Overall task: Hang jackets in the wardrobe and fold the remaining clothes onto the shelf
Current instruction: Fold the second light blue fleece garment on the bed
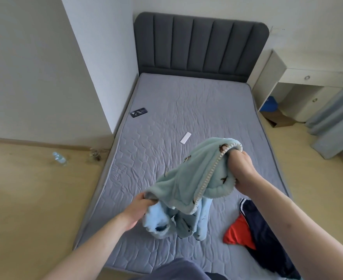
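Observation:
A pale blue fleece jacket (pixel 188 182) with a white zipper and small brown prints hangs above the grey mattress (pixel 186 110). My left hand (pixel 141 209) grips its lower left edge. My right hand (pixel 240 170) grips its upper right part near the zipper. The rest of the jacket droops between my hands toward the bed. A navy garment with white stripes (pixel 265 233) and a red garment (pixel 238 234) lie crumpled on the bed at the lower right.
A dark phone (pixel 138 112) and a small white strip (pixel 185 138) lie on the mattress. A plastic bottle (pixel 59 158) lies on the wooden floor at left. A white desk (pixel 312 77), a cardboard box (pixel 278 119) and grey curtains (pixel 338 118) stand at right.

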The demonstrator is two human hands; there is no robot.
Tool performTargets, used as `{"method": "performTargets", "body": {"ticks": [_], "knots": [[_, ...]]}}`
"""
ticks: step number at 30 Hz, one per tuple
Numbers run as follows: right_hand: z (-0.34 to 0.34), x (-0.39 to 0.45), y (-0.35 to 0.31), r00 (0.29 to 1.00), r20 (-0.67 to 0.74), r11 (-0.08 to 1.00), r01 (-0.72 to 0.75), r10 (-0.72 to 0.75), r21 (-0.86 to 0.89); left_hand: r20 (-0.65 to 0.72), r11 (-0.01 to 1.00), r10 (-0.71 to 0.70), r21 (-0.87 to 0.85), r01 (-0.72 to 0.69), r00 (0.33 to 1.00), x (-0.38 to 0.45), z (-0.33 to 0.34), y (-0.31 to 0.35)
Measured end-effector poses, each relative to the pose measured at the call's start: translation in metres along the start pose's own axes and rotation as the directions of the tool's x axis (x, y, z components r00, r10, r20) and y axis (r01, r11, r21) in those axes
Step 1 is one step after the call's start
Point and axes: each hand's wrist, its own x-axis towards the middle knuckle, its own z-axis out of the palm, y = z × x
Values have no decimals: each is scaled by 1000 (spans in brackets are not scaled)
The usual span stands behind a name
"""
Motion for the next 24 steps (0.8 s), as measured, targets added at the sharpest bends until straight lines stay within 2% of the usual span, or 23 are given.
{"method": "performTargets", "body": {"ticks": [3,5,7,9,10,12,14,16,18,21,24], "knots": [[15,-6,-1,1000,3,1000,1,-1,14,61,981,5,195,-17,998,-2,-6,5],[21,-9,-1,1000,1,1000,7,-7,10,73,988,36,145,-47,997,-1,-8,7],[25,-12,0,1000,4,1000,6,-6,-2,19,985,144,93,-145,989,-1,-10,8],[27,-12,1,1000,6,1000,-11,11,-12,28,939,248,239,-247,968,-5,-8,13],[28,-12,3,1000,4,1000,-21,21,-15,73,878,273,388,-279,959,-10,-6,17],[32,-12,6,999,5,999,-34,34,-12,176,694,343,614,-375,923,-24,3,29],[37,-12,8,999,20,999,-39,39,5,271,516,438,705,-486,857,-36,18,37],[43,-10,10,998,40,999,-38,37,12,310,419,458,751,-510,833,-43,36,42],[48,-8,12,996,77,999,-37,37,-3,247,439,432,783,-441,867,-45,54,41],[48,0,18,996,80,999,-34,37,-31,43,574,499,731,-368,865,-32,64,41],[27,18,30,998,-20,973,51,-57,-223,-143,647,514,712,-273,846,-5,35,55]]}}
